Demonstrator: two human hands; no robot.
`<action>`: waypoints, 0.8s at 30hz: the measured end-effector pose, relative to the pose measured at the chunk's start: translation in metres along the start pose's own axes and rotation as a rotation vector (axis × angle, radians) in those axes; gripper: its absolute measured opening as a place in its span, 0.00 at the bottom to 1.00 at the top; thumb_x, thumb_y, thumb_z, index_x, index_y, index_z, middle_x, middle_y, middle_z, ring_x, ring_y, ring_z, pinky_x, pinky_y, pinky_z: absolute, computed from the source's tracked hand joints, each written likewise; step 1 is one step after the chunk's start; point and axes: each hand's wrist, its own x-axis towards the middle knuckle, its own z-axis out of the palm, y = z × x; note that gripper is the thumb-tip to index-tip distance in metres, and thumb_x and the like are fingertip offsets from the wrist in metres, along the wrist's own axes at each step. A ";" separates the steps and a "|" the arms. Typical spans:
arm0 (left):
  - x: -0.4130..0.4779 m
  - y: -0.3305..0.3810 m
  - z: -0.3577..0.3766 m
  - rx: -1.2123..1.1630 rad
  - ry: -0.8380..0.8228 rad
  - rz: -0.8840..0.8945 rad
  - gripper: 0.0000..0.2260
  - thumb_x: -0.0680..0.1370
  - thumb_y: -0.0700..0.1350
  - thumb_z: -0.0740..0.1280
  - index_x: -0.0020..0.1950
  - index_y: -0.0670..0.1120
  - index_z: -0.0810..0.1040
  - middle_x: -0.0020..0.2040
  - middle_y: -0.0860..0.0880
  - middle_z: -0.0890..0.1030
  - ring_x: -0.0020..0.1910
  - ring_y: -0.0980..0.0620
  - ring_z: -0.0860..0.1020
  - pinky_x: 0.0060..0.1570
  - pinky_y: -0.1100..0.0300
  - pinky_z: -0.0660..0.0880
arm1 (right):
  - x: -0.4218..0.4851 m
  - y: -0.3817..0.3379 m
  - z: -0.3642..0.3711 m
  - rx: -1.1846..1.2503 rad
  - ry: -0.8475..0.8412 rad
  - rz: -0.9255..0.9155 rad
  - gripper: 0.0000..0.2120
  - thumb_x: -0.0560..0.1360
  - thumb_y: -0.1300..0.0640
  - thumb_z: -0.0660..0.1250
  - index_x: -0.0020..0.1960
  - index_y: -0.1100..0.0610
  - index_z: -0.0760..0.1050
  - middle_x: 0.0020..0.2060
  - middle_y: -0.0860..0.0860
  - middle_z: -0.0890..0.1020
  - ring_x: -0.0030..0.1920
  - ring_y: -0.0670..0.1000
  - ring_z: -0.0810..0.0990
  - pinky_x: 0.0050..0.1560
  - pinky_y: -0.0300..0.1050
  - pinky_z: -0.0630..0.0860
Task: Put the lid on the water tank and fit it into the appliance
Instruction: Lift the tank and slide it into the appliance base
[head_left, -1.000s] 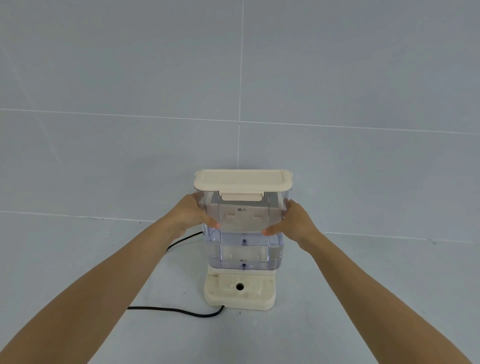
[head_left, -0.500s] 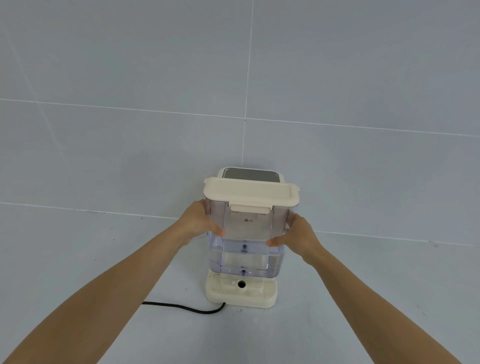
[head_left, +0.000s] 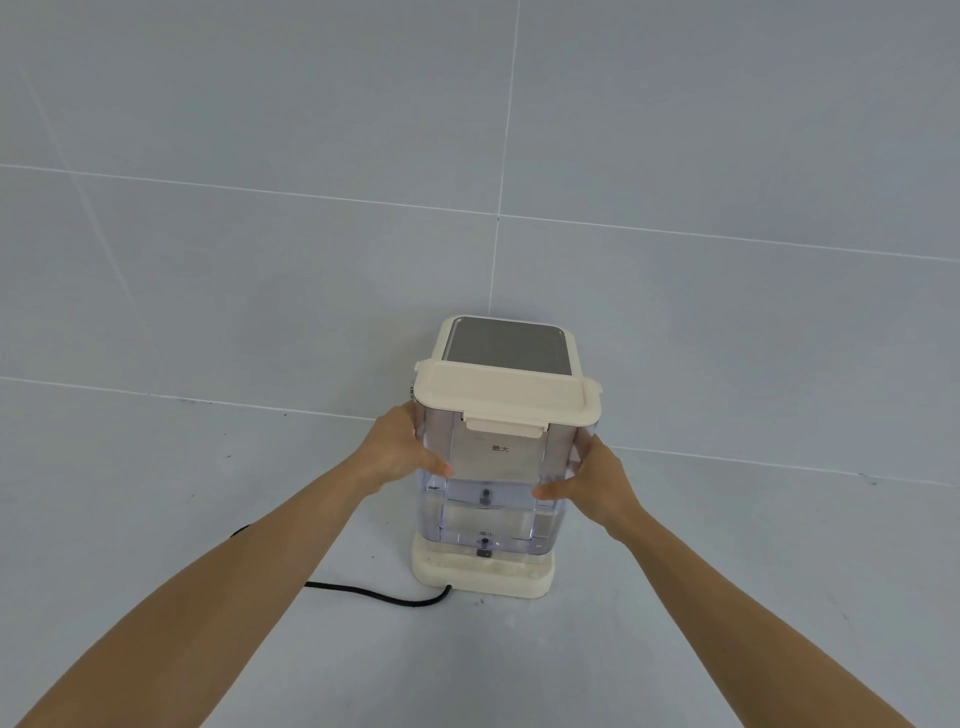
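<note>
Here both hands, left (head_left: 397, 451) and right (head_left: 597, 480), grip the sides of the clear tank (head_left: 493, 499). Its cream lid (head_left: 506, 391) is on. The tank sits upright on the appliance (head_left: 483, 574) base.

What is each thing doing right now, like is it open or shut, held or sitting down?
Lid: shut on top of the tank, front tab down.
Water tank: upright, partly filled with water, sitting on the appliance base, gripped on both sides.
Appliance: standing upright on the floor behind the tank.
Power cord: lying loose on the floor, running from the base.
Left hand: gripping the tank's left side.
Right hand: gripping the tank's right side.
</note>
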 end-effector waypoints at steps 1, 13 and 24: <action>0.001 -0.002 0.001 -0.008 -0.002 0.004 0.38 0.60 0.33 0.77 0.68 0.42 0.67 0.68 0.47 0.72 0.65 0.49 0.70 0.60 0.57 0.69 | 0.000 0.001 0.001 -0.007 -0.001 -0.003 0.43 0.59 0.62 0.78 0.69 0.55 0.62 0.65 0.52 0.74 0.64 0.57 0.73 0.55 0.45 0.71; 0.003 -0.015 0.008 -0.050 0.003 0.056 0.39 0.60 0.30 0.76 0.68 0.44 0.66 0.67 0.49 0.73 0.66 0.48 0.70 0.60 0.58 0.68 | 0.001 0.014 0.008 -0.016 -0.014 0.011 0.43 0.59 0.61 0.78 0.69 0.54 0.61 0.65 0.52 0.74 0.66 0.56 0.72 0.55 0.42 0.69; 0.004 -0.017 0.009 -0.057 0.005 0.057 0.39 0.60 0.31 0.77 0.68 0.44 0.66 0.67 0.47 0.74 0.64 0.48 0.71 0.59 0.58 0.68 | 0.005 0.016 0.007 -0.053 -0.010 0.029 0.44 0.58 0.60 0.79 0.69 0.56 0.62 0.66 0.53 0.74 0.66 0.57 0.72 0.61 0.49 0.71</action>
